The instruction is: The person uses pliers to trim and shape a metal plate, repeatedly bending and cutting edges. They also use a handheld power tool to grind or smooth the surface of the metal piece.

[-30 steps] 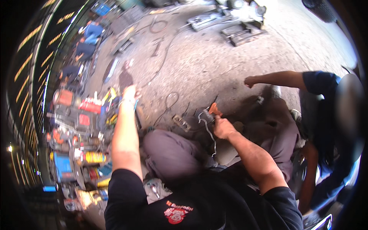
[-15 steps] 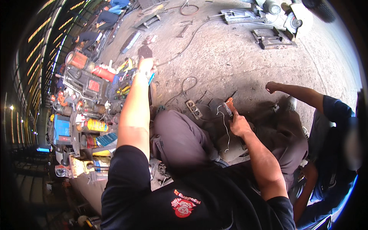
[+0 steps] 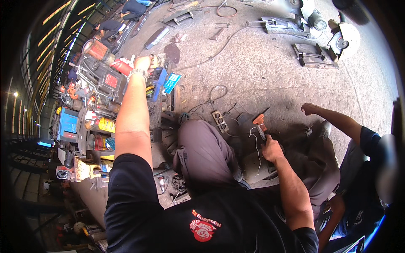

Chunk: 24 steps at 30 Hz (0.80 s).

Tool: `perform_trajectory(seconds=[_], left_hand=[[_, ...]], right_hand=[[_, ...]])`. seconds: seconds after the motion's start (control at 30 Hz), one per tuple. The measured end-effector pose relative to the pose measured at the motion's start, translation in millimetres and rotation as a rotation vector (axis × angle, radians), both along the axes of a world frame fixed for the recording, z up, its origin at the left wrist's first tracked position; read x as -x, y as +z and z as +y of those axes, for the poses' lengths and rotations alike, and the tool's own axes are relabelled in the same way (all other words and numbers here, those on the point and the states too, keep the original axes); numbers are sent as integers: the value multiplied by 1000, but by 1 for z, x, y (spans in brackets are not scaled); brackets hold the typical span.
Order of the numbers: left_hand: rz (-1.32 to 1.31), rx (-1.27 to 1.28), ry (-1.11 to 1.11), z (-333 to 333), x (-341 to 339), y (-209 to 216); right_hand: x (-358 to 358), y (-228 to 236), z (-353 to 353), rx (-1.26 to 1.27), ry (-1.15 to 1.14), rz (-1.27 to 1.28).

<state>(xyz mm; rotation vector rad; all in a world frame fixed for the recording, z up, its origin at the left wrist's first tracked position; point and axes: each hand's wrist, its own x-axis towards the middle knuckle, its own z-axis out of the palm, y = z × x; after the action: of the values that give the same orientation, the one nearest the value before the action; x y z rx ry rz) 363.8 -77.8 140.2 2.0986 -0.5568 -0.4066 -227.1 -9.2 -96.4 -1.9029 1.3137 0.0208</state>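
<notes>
My left hand [image 3: 143, 64] reaches over the cluttered bench at the left, above a blue tool bin [image 3: 157, 83]. Its fingers are beside a pale yellow rounded thing [image 3: 156, 61]; whether they grip it is not clear. A blue printed packet [image 3: 172, 83] sticks out from the bin's right edge. My right hand [image 3: 272, 149] is closed round a hand tool with an orange body [image 3: 259, 122] and a grey lower part; its exact kind is unclear. Close by its left side hangs a thin white cord [image 3: 256, 149]. Both my knees are bent low near the floor.
A power strip [image 3: 219, 121] and a looping cable lie on the concrete. At the right sits a co-worker, one hand [image 3: 310, 109] stretched forward. A cut-off saw [image 3: 344, 42] and metal frames stand far right. A yellow can [image 3: 105, 124] and blue box [image 3: 68, 123] are at left.
My left hand has moved left over the bin, uncovering the blue packet. My right hand still holds the orange tool. The whole view has shifted, and the tool's angle has changed slightly.
</notes>
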Motion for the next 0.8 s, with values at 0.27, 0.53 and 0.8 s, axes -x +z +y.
perform_trajectory(seconds=[0.27, 0.53, 0.8], left_hand=[[-71, 81, -54, -31, 6, 27], [-143, 142, -230, -97, 50, 71], [-195, 343, -280, -95, 58, 108]], right_hand=[[5, -1, -5, -39, -20, 60], [-3, -5, -7, -47, -19, 6], [-10, 5, -10, -45, -6, -13]])
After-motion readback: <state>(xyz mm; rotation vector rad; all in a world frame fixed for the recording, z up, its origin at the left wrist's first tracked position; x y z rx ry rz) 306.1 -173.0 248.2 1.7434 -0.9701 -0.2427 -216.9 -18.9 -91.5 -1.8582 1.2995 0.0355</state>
